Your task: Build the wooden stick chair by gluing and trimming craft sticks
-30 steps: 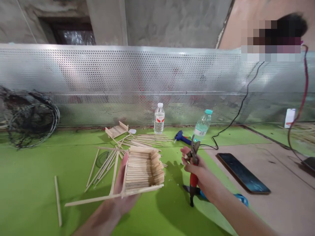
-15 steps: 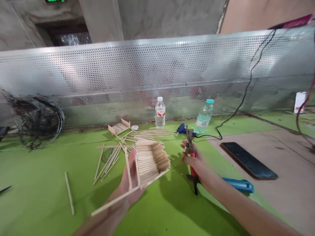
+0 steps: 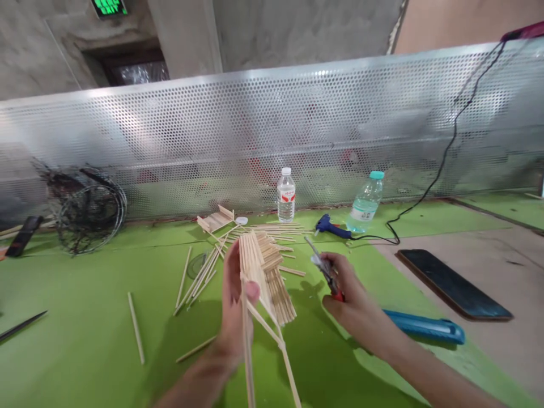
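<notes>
My left hand [image 3: 233,303] is closed around a structure of thin wooden sticks [image 3: 254,260], its thumb pressed on the side. Two long sticks of the structure point down toward the bottom edge. To the right, my right hand [image 3: 346,283] grips red-handled pliers [image 3: 327,273], their jaws pointing up and left, apart from the structure. A small pale piece shows by the jaws, too blurred to name. Loose sticks [image 3: 206,277] lie behind and left of my left hand. A smaller stick piece [image 3: 216,220] stands farther back.
Behind the green table [image 3: 97,328] runs a perforated metal panel [image 3: 204,136]. Two bottles [image 3: 286,195] [image 3: 366,204] and a blue glue gun [image 3: 334,226] stand or lie at the back. A phone [image 3: 453,283] and blue cutter [image 3: 425,327] lie right; coiled wire [image 3: 91,212] sits left.
The stick structure has been turned, its long sticks now pointing down instead of lower left. The pliers have tilted to the left in my right hand. The view has shifted slightly left.
</notes>
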`<state>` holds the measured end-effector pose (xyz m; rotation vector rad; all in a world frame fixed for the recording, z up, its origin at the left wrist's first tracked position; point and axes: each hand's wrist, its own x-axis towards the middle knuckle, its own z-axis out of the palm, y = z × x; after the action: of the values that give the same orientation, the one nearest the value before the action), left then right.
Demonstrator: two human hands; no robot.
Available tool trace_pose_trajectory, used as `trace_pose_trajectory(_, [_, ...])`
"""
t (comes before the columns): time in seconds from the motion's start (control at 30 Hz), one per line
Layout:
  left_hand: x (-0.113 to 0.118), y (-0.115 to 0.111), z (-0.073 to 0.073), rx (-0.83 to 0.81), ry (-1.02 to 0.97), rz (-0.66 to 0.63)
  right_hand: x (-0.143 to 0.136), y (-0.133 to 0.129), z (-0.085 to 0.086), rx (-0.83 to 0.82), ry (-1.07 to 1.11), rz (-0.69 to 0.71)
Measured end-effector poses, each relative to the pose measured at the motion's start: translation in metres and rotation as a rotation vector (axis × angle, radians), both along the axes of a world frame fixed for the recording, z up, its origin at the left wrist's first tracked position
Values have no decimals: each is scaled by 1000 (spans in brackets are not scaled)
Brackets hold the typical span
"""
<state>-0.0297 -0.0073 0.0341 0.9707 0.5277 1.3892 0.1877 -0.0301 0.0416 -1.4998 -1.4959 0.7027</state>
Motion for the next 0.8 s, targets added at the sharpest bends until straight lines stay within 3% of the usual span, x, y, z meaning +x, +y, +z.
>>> trace_pose_trajectory(0.07, [4,-3,2,176,26,166,-7,-8,1,31,-112,67])
trace_pose_trajectory(0.13, [8,-6,5,303,24,230,-12,-13,0,56,-156,96])
trace_pose_trajectory(0.33, [15,-14,15,334,0,206,-12,-11,-3,77,-159,95])
trace_pose_trajectory(0.6, [20,-21,4,371,-18,252,-12,-11,-5,103,-195,89])
trace_pose_trajectory(0.8, [18,-25,6,433,41,219,-14,-14,-2,104,-220,85])
